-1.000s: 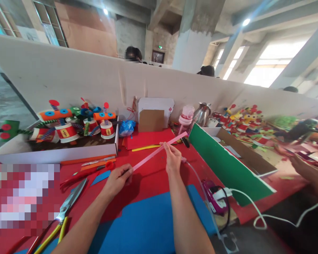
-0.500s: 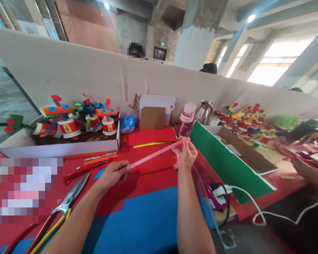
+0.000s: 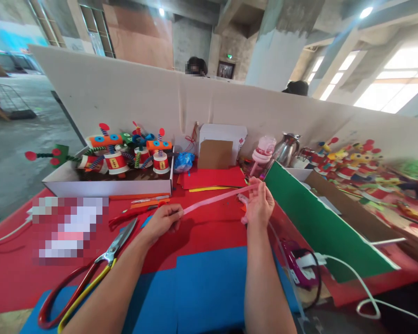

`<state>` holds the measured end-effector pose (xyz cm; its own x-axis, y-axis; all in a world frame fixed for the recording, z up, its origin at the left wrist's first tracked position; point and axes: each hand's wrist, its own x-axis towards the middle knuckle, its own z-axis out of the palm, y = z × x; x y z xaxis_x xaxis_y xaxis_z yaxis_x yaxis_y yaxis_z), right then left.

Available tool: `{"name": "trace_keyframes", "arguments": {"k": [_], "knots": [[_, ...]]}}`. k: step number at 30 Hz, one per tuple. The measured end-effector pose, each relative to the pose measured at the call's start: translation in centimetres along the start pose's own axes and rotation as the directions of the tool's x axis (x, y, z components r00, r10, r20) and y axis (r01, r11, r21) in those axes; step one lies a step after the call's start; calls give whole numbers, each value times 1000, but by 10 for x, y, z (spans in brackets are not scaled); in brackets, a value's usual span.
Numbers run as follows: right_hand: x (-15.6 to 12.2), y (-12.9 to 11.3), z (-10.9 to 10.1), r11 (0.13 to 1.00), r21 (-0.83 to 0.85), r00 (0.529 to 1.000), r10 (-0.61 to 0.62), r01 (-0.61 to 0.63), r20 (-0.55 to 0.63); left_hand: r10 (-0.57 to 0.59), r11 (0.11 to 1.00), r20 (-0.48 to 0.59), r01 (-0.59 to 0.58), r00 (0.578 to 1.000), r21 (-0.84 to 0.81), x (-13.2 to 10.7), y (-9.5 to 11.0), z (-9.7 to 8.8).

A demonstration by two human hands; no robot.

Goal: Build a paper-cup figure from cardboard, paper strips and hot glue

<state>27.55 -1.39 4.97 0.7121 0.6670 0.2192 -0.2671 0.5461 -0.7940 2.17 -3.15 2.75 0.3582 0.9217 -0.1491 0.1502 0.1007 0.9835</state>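
Note:
A narrow pink strip [image 3: 218, 196] stretches between my two hands above the red table covering [image 3: 209, 232]. My left hand [image 3: 167, 219] pinches its lower left end. At the upper right end, my right hand [image 3: 260, 200] has the strip between thumb and fingers. The strip bows slightly; I cannot tell whether it is paper or tape. Under my left forearm lie big scissors [image 3: 106, 260] with red and yellow handles, blades partly open. Blue sheets [image 3: 209, 287] lie below my hands, and a small pink object [image 3: 243, 204] sits partly behind my right hand.
A white box [image 3: 107, 188] holds several paper-cup figures at the left. Red sheets [image 3: 214, 177] and a pink bottle [image 3: 264, 153] stand behind my hands. To the right are a green-sided box [image 3: 323, 222], a purple device [image 3: 301, 266] and a white cable [image 3: 355, 273].
The view has turned left, so everything sits further right in it. The pink strip, straight before, now sags a little. Both hands still hold its ends.

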Motion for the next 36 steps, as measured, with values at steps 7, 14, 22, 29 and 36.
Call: {"name": "trace_keyframes", "arguments": {"k": [7,14,22,29,36], "knots": [[-54,30,29,898,-341,690,433,-277,579,70,986,-71,-79,995,-144,6,-9,12],[-77,52,33,830,-556,667,437,-42,603,50,996,-64,-54,997,-71,9,-14,17],[-54,48,23,791,-602,825,410,-110,388,76,997,-129,-72,989,33,10,-13,7],[-60,48,19,770,-629,629,543,-108,556,102,962,25,-105,994,251,-2,0,1],[-82,54,29,841,-529,549,494,-108,674,32,995,37,-35,999,92,0,-4,8]]}}
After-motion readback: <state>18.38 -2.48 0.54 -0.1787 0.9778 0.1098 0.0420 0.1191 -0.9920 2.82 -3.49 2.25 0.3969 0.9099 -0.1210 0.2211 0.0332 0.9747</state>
